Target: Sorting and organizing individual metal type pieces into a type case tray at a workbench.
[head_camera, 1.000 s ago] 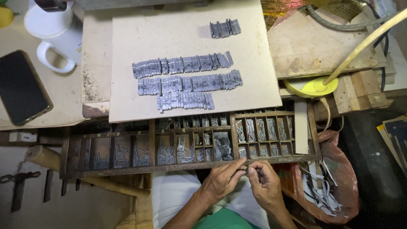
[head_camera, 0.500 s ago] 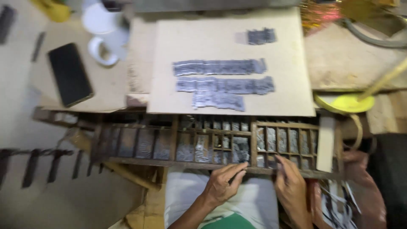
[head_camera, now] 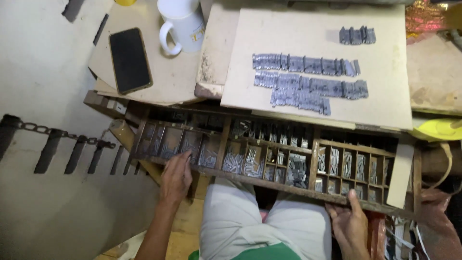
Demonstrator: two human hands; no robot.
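A long wooden type case with many small compartments of grey metal type pieces lies across my lap. My left hand rests on its front rail at the left end, fingers reaching into a compartment. My right hand grips the front rail near the right end, thumb on top. On the pale board behind the case lie rows of set metal type, with a short separate group at the far right.
A black phone and a white mug sit on the cardboard at the back left. A yellow object lies at the right edge. A chain runs along the floor on the left.
Both hands have left the middle of the case and moved apart: the left to the left end, the right to the right end of the front rail. The view swung left.
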